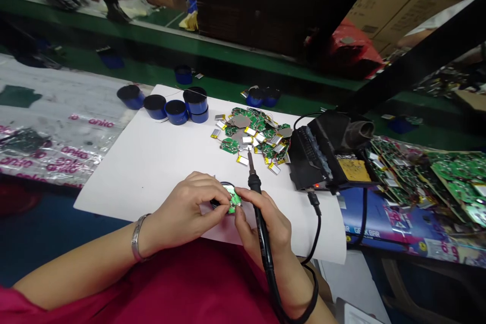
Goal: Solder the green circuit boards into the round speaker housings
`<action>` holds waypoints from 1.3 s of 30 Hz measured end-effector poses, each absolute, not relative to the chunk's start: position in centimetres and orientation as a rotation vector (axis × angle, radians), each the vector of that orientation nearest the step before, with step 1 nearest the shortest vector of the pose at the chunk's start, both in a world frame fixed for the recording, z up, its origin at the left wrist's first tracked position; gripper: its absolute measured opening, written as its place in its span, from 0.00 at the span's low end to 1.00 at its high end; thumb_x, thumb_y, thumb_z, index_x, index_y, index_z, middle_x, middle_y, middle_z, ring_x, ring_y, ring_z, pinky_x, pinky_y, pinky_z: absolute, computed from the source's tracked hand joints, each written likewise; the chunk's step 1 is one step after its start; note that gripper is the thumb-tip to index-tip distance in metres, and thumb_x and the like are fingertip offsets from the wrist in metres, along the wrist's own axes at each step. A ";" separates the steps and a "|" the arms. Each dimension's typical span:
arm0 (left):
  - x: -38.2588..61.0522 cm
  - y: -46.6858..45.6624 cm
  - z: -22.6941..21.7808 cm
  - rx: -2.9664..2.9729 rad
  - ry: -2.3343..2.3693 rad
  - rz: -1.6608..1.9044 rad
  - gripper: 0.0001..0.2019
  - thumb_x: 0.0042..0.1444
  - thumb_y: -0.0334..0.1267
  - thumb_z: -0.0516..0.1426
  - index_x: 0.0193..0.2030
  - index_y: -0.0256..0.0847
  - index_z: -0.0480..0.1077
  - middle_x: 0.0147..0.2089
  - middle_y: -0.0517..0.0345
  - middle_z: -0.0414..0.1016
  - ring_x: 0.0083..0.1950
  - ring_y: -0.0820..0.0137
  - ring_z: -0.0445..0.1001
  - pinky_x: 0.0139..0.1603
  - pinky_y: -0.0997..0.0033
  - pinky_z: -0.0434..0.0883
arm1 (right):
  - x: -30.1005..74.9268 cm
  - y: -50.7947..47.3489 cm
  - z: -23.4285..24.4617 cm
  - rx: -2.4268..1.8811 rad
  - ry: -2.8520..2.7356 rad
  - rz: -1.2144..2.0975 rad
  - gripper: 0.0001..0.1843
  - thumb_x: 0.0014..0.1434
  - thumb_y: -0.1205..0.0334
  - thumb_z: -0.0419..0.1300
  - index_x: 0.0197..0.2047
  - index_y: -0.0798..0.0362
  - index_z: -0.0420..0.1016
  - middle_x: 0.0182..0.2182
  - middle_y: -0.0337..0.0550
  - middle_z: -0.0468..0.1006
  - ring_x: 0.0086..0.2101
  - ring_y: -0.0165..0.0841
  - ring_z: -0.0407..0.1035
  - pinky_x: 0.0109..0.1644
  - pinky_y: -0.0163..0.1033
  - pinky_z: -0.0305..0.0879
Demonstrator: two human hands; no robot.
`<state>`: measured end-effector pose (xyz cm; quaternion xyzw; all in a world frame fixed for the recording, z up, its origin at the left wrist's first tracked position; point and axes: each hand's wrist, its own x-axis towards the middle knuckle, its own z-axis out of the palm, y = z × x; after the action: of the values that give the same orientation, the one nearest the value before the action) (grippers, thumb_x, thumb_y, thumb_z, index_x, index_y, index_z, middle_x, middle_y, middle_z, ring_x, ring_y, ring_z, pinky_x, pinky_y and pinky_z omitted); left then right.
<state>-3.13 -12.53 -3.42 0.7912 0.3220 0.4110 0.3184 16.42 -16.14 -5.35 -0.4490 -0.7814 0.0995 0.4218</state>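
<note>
Left hand pinches board at its left edge, thumb and forefinger closed on it. Right hand grips iron, thumb and forefinger also at board's right edge; iron tip points away, toward pile of boards and batteries. Board is between both hands, above paper; dark thing beneath, possibly a cup, mostly hidden. Blue cups left of pile, stand right.

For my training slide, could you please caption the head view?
Left hand and right hand at a green circuit board, the right also holding a soldering iron.
</note>
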 end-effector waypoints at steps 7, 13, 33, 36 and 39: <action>-3.0 -12.9 -3.5 2.031 0.926 1.071 0.05 0.58 0.28 0.61 0.34 0.42 0.76 0.40 0.61 0.83 0.44 0.70 0.80 0.50 0.68 0.70 | 15.9 -16.8 -5.2 -1.113 -1.968 0.172 0.26 0.57 0.76 0.61 0.58 0.53 0.67 0.45 0.48 0.81 0.43 0.37 0.78 0.48 0.46 0.77; -2.7 -13.1 -3.9 2.107 0.945 1.118 0.06 0.56 0.27 0.61 0.34 0.42 0.77 0.40 0.59 0.82 0.43 0.70 0.79 0.49 0.67 0.71 | 16.1 -17.2 -4.2 -1.272 -1.812 0.283 0.25 0.63 0.72 0.58 0.61 0.49 0.65 0.46 0.45 0.82 0.44 0.35 0.78 0.49 0.44 0.77; -2.4 -13.3 -4.5 2.189 0.968 1.079 0.06 0.56 0.26 0.59 0.32 0.41 0.74 0.41 0.57 0.80 0.43 0.68 0.78 0.49 0.64 0.69 | 19.2 -20.5 1.1 -1.078 -2.046 0.360 0.17 0.52 0.77 0.57 0.44 0.53 0.64 0.23 0.34 0.69 0.21 0.27 0.65 0.25 0.35 0.65; -2.4 -13.3 -4.6 2.191 0.967 1.087 0.06 0.56 0.27 0.59 0.33 0.42 0.74 0.41 0.57 0.80 0.43 0.68 0.78 0.49 0.64 0.69 | 18.8 -20.4 1.3 -1.085 -2.061 0.331 0.17 0.52 0.77 0.57 0.43 0.52 0.64 0.22 0.34 0.68 0.21 0.26 0.64 0.25 0.34 0.64; -2.3 -13.3 -4.6 2.191 0.965 1.100 0.06 0.55 0.26 0.59 0.33 0.41 0.74 0.41 0.57 0.81 0.43 0.68 0.78 0.49 0.64 0.69 | 18.2 -20.4 1.3 -1.094 -2.028 0.299 0.15 0.52 0.76 0.57 0.42 0.53 0.64 0.22 0.35 0.68 0.22 0.26 0.63 0.25 0.34 0.63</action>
<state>-2.33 -13.33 -4.56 0.8051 0.3547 0.4041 0.2505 18.19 -20.38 1.27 -0.4322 -0.8007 0.1179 0.3978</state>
